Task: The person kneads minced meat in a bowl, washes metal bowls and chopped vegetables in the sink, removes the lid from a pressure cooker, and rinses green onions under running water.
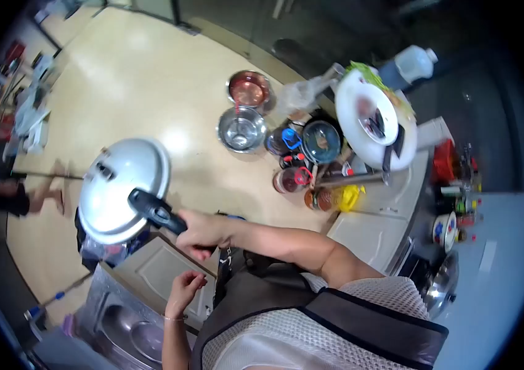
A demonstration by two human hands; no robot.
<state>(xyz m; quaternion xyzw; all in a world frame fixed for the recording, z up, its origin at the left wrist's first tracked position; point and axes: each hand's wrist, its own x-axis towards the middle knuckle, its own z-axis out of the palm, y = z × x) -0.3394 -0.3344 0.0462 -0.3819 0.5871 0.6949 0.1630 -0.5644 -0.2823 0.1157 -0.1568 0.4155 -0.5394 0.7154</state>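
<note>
A round silver pressure-cooker lid [111, 200] with a black handle [157, 211] is at left centre. My right hand [200, 233] grips the end of that handle, its arm stretched across from the right. Whether a pot sits under the lid cannot be seen. Below, my left hand [185, 292] is raised near the cabinet front with its fingers loosely curled and nothing visible in it; a thin bracelet circles the wrist.
Two metal bowls [241, 130] stand on the floor, near jars [290, 179] and a white plate [347, 117] holding a smaller dish. A metal sink [127, 330] lies at lower left. At far left another person's legs [39, 198] show. Bottles and a patterned pot [443, 229] stand right.
</note>
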